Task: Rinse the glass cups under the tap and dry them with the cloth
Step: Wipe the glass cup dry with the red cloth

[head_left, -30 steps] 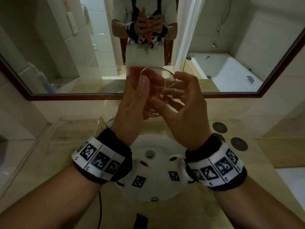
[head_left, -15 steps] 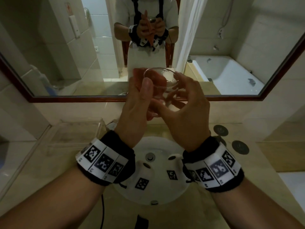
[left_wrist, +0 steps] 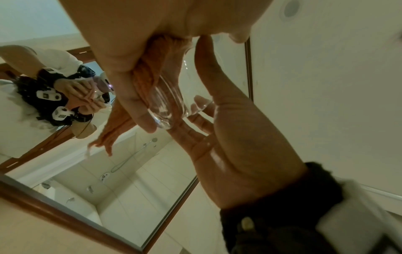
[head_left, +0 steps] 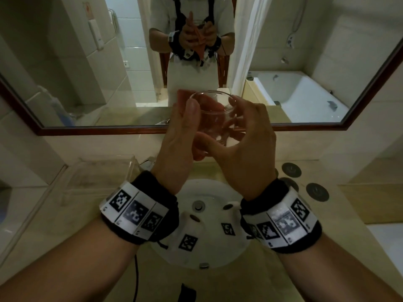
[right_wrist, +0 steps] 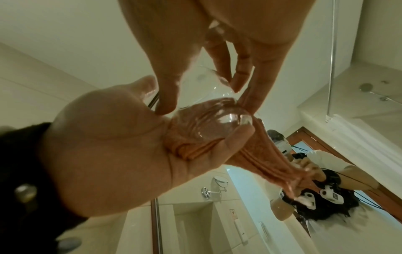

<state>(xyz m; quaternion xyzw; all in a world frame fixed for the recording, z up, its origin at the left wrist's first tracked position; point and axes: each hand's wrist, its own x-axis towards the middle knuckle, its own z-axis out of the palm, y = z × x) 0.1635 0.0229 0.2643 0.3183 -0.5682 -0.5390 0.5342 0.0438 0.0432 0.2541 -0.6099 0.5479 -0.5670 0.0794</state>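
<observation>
A clear glass cup [head_left: 214, 114] is held upright in front of the mirror, above the sink [head_left: 196, 188]. My left hand [head_left: 185, 123] holds an orange cloth [left_wrist: 121, 127] against the cup's far side and base, thumb up along the near wall. In the right wrist view the cloth [right_wrist: 256, 159] is bunched under the cup [right_wrist: 208, 123] in the left palm. My right hand [head_left: 239, 127] grips the cup from the right, thumb low and fingers curled round the wall. The left wrist view shows the glass [left_wrist: 172, 96] between both hands.
A wood-framed mirror [head_left: 109, 130] spans the wall behind the hands. A clear plastic tray [head_left: 98, 171] stands on the counter to the left of the sink. Round dark discs [head_left: 291, 170] lie on the counter at the right. The tap is not visible.
Both hands keep hold of the cup at about the same height. The right hand's fingers have closed in a little round the cup's wall.
</observation>
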